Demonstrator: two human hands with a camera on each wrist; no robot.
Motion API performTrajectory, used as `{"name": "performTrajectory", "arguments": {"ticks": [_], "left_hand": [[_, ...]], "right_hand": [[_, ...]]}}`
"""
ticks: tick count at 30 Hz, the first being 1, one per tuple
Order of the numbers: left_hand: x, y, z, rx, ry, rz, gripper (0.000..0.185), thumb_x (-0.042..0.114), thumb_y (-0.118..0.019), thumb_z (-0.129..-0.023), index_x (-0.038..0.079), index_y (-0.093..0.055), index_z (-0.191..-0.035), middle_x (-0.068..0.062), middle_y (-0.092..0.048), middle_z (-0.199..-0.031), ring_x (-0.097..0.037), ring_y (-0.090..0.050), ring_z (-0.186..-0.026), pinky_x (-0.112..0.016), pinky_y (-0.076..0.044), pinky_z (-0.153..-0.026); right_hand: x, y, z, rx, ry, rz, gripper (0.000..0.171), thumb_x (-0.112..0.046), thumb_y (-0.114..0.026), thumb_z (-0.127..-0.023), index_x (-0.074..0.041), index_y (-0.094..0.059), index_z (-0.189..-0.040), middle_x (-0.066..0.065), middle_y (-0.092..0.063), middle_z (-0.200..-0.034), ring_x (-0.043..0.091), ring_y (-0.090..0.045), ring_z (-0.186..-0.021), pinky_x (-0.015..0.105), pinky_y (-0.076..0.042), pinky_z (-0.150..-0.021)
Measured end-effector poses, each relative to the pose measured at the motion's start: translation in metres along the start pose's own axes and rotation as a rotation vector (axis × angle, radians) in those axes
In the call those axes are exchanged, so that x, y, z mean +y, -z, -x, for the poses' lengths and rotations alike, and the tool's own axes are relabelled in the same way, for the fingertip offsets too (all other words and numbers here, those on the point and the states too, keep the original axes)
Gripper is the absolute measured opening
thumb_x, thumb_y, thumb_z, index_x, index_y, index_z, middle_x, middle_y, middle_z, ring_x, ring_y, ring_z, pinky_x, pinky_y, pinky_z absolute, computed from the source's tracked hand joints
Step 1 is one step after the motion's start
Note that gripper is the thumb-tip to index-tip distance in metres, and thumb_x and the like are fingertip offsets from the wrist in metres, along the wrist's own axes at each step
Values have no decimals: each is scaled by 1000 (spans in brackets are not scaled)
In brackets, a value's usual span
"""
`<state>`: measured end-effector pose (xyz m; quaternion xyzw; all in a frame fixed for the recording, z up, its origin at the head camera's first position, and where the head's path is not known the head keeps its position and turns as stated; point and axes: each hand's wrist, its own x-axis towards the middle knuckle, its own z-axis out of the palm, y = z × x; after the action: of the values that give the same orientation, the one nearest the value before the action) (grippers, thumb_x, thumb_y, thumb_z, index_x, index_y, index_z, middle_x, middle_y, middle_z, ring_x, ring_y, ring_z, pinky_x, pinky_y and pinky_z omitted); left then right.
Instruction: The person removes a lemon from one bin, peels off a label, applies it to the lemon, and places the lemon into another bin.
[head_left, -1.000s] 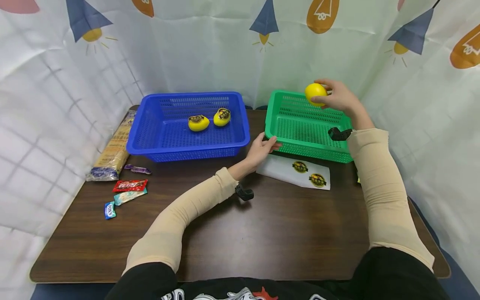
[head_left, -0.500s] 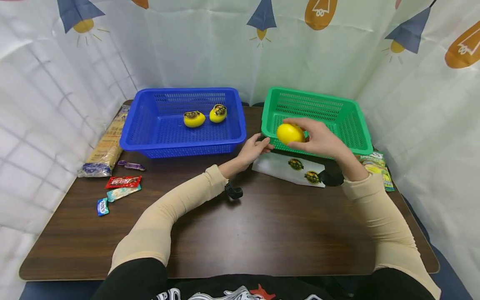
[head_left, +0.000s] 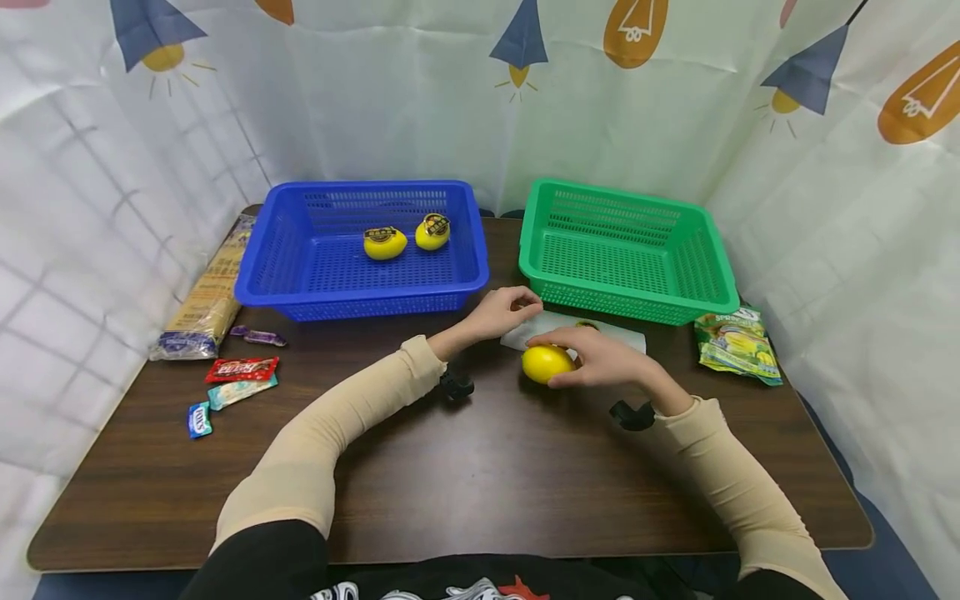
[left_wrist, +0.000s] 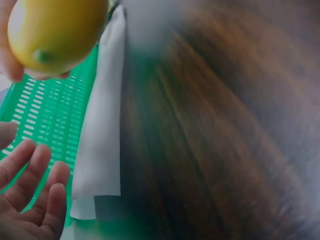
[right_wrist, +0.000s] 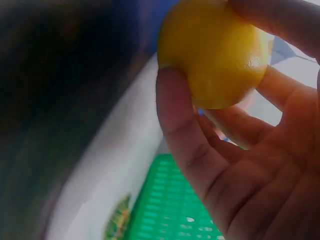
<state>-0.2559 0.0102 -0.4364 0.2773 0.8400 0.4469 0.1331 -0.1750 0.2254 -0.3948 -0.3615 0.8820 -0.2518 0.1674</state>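
Down from above the green basket (head_left: 628, 250) comes the right hand (head_left: 600, 358), which a second ago held the lemon (head_left: 547, 363) high over the basket's far rim; now it has the fruit low over the brown surface (head_left: 480, 483), near the middle and just in front of the basket. Its fingers and thumb are curled round the lemon, and the right wrist view shows the thumb pressed along the fruit's side. I cannot tell whether the lemon touches the surface.

Just beyond the lemon lies a white sticker sheet (head_left: 525, 332), partly covered by the right hand. The left hand (head_left: 498, 310) has come off the green basket's near corner and now sits at the sheet's left end, fingers loosely bent; whether it pinches the sheet I cannot tell.

Off to the left, nearer me, lie small snack packets (head_left: 240, 379), and beyond them a long bag of noodles (head_left: 202, 300) along the left edge. At the right edge rests a green snack bag (head_left: 735, 343).

Farther back stand the two baskets side by side: the green one on the right, the blue basket (head_left: 360, 287) on the left with two labelled lemons (head_left: 405, 237) inside it.
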Motion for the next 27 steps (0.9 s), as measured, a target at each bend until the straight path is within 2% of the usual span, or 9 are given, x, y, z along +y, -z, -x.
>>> {"name": "performTrajectory", "arguments": {"ticks": [3, 6, 12, 18, 20, 22, 25, 27], "left_hand": [[0, -2, -5, 9, -86, -157, 28, 32, -57, -101, 12, -69, -118, -5, -73, -116, -20, -68, -106, -36, -55, -94], [2, -5, -9, 4, -130, -240, 26, 29, -61, -99, 12, -70, -117, -5, -74, -114, -18, -69, -105, -35, -56, -92], [7, -12, -17, -33, -124, -372, 37, 33, -67, -95, 14, -69, -125, -3, -73, -124, -19, -68, -115, -38, -55, -99], [4, -22, -18, -57, -105, -572, 45, 40, -69, -91, 18, -65, -130, -2, -71, -127, -22, -66, -115, -41, -55, -96], [4, -24, -18, -65, -99, -617, 47, 41, -70, -91, 18, -64, -132, -2, -70, -127, -23, -66, -115, -41, -55, -95], [5, -25, -18, -71, -94, -631, 47, 40, -70, -91, 18, -64, -132, -3, -70, -128, -23, -65, -115, -42, -54, -95], [5, -26, -20, -76, -83, -629, 47, 38, -71, -91, 18, -63, -133, -3, -68, -130, -23, -64, -117, -41, -53, -98], [5, -26, -20, -91, -76, -626, 47, 38, -71, -91, 19, -63, -133, -2, -67, -133, -23, -62, -121, -41, -52, -101]], "right_hand": [[4, -9, -3, -33, 24, 5, 61, -33, -76, -87, -16, -55, -141, -1, -62, -137, 15, -56, -108, 35, -49, -90], [5, -14, -5, -69, 62, 3, 60, -32, -76, -87, -14, -55, -140, 0, -62, -137, 15, -57, -111, 35, -48, -95], [4, -19, -6, -83, 75, -2, 61, -31, -76, -88, -12, -54, -141, 2, -61, -140, 17, -59, -119, 39, -48, -103], [5, -16, -2, -68, 1, -23, 66, -37, -75, -88, -13, -51, -144, 3, -60, -141, 20, -60, -119, 41, -51, -100], [8, -10, 1, -42, -29, -49, 65, -37, -74, -89, -12, -50, -145, 7, -60, -140, 23, -62, -118, 42, -53, -98], [15, -1, 4, 20, -63, -59, 60, -33, -71, -92, -10, -51, -144, 10, -62, -138, 26, -64, -117, 45, -55, -95], [29, 12, 7, 144, -122, -18, 48, -23, -66, -96, -6, -56, -139, 16, -64, -135, 30, -66, -113, 47, -56, -93], [39, 18, 8, 198, -191, 26, 42, -18, -64, -97, -4, -58, -137, 17, -65, -132, 31, -67, -111, 48, -56, -91]]}}
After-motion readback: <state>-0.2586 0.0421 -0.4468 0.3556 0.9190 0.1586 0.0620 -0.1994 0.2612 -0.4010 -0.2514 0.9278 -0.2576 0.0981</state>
